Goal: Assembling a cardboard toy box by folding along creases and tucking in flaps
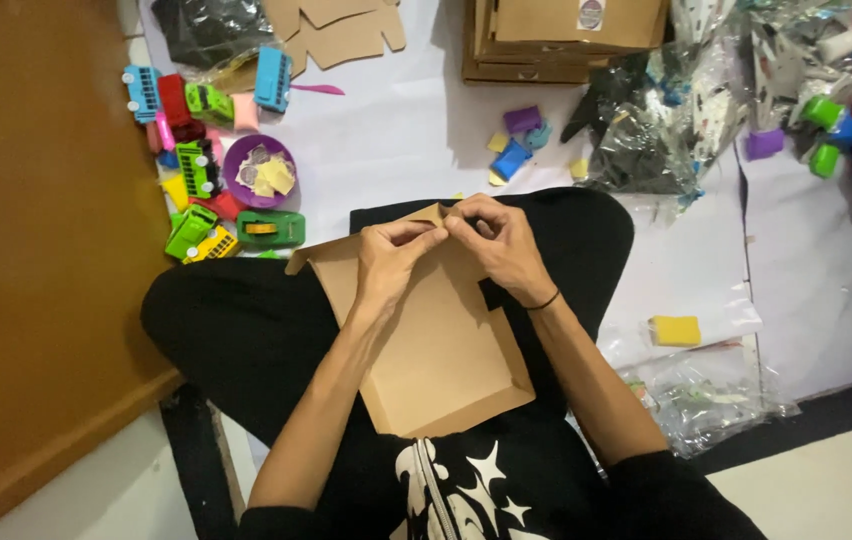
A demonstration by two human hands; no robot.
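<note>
I sit cross-legged on the floor with a brown cardboard box [436, 350] on my lap. It is flat and shallow, like a tray, with low walls folded up along its sides. The card is plain and smooth, the colour of a paper bag. At the far edge of the box a small flap sticks up in a point.

My left hand [391, 262] and my right hand [501, 240] meet at that far edge. The fingers of both hands are curled in tight and pinch the flap between them.

Beyond the box, to its left, lie bright toy buses [196, 200] in green, blue, red and yellow, and a purple bowl [258, 170] with scraps in it. Further beyond the box sits a stack of brown boxes [561, 35]. To the right of the box are shiny plastic bags [661, 130] and a small yellow block [676, 330].
</note>
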